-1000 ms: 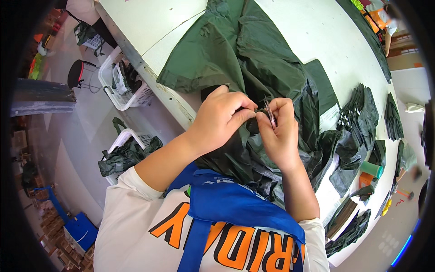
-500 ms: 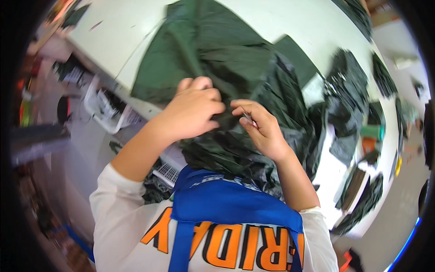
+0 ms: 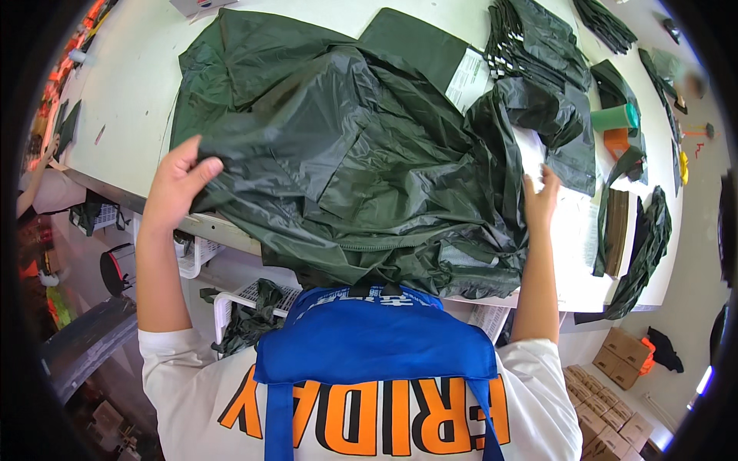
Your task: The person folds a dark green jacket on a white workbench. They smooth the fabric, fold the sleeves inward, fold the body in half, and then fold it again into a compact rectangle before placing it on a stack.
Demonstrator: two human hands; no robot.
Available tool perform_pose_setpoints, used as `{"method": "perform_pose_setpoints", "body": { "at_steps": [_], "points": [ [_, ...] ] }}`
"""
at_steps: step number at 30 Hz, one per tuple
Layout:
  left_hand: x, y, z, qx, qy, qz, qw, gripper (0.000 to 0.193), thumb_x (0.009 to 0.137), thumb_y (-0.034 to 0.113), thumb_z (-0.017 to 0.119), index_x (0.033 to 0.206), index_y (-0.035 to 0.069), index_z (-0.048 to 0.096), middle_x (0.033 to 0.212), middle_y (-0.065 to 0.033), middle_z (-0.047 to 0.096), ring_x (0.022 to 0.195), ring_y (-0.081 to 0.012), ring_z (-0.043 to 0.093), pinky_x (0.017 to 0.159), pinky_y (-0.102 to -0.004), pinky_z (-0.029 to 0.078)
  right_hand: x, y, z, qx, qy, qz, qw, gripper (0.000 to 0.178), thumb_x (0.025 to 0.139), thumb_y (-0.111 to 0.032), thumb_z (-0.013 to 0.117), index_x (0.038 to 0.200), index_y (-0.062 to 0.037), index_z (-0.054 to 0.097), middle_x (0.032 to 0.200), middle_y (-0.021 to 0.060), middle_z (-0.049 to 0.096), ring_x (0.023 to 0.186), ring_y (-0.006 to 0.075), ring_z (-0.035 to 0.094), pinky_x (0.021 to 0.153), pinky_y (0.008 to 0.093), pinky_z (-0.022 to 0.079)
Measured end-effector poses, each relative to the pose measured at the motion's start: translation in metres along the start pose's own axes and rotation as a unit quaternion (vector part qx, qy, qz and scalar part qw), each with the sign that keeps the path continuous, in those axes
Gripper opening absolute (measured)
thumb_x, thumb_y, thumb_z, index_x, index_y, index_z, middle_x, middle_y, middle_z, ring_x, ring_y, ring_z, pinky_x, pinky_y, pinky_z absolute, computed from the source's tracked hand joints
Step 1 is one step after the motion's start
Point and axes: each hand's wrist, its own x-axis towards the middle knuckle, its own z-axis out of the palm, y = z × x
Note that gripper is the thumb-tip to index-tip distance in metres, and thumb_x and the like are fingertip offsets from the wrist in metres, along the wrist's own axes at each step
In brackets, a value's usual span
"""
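A dark green, shiny rain jacket (image 3: 415,169) lies spread and crumpled over the near part of the table, its zip and a mesh patch showing along the near side. My left hand (image 3: 178,180) pinches the jacket's left edge between thumb and fingers. At the right edge of the jacket is my right hand (image 3: 541,201), fingers curled and thumb raised beside the fabric. What it holds, if anything, is hidden.
Behind the jacket lies a flat dark green piece (image 3: 411,46) with a white label. Stacked dark garments (image 3: 530,42), a green cylinder (image 3: 615,117) and a brown block (image 3: 616,230) stand to the right. White baskets (image 3: 223,311) sit below the table edge (image 3: 223,229).
My hands have moved far apart, from the middle of the fabric to its two sides. The jacket is now spread wider. The small metal tool in my right hand no longer shows.
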Motion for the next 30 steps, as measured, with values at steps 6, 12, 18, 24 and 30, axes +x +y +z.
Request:
{"method": "perform_pose_setpoints", "body": {
  "at_steps": [6, 12, 18, 24, 30],
  "points": [
    [0.024, 0.011, -0.01, -0.085, 0.081, 0.056, 0.991, 0.035, 0.094, 0.017, 0.058, 0.124, 0.0, 0.056, 0.116, -0.0032, 0.063, 0.105, -0.0108, 0.056, 0.095, -0.0271, 0.041, -0.074, -0.073, -0.001, 0.021, -0.387, -0.201, 0.9, 0.038, 0.07, -0.002, 0.064, 0.108, -0.0064, 0.061, 0.104, 0.014, 0.063, 0.094, 0.0334, 0.06, 0.084, 0.0427, 0.049],
    [0.049, 0.023, -0.027, -0.111, 0.12, 0.096, 0.982, 0.039, 0.095, 0.018, 0.058, 0.13, 0.002, 0.051, 0.12, -0.005, 0.061, 0.106, -0.0131, 0.057, 0.095, -0.0275, 0.043, -0.014, -0.072, -0.09, -0.05, 0.182, -0.144, 0.971, 0.031, 0.067, 0.006, 0.06, 0.095, -0.0077, 0.061, 0.09, 0.0131, 0.06, 0.083, 0.0349, 0.057, 0.075, 0.0428, 0.046],
    [0.063, 0.042, -0.031, -0.008, 0.053, 0.073, 0.996, 0.064, 0.085, 0.02, 0.069, 0.139, 0.004, 0.039, 0.133, -0.0077, 0.052, 0.119, -0.0174, 0.05, 0.104, -0.0309, 0.035, -0.103, -0.149, -0.034, 0.104, -0.206, -0.259, 0.938, 0.02, 0.077, -0.007, 0.066, 0.097, -0.005, 0.063, 0.091, 0.0143, 0.064, 0.095, 0.033, 0.059, 0.081, 0.0428, 0.046],
    [0.073, 0.043, -0.047, 0.0, 0.015, 0.044, 0.999, 0.068, 0.083, 0.018, 0.072, 0.14, 0.005, 0.037, 0.13, -0.007, 0.053, 0.117, -0.0171, 0.051, 0.102, -0.0304, 0.038, -0.066, -0.095, 0.09, -0.025, -0.261, -0.078, 0.962, 0.057, 0.08, -0.021, 0.06, 0.133, -0.0045, 0.046, 0.139, 0.0232, 0.042, 0.128, 0.0409, 0.038, 0.107, 0.0493, 0.03],
    [0.077, 0.041, -0.046, -0.053, 0.008, 0.049, 0.997, 0.06, 0.085, 0.018, 0.07, 0.136, 0.005, 0.041, 0.123, -0.0057, 0.057, 0.111, -0.0158, 0.054, 0.097, -0.0306, 0.042, -0.011, -0.114, 0.089, -0.225, -0.337, -0.215, 0.889, 0.065, 0.086, -0.026, 0.053, 0.144, -0.0024, 0.034, 0.151, 0.0188, 0.029, 0.141, 0.0347, 0.024, 0.116, 0.0404, 0.019]
  ]
}}
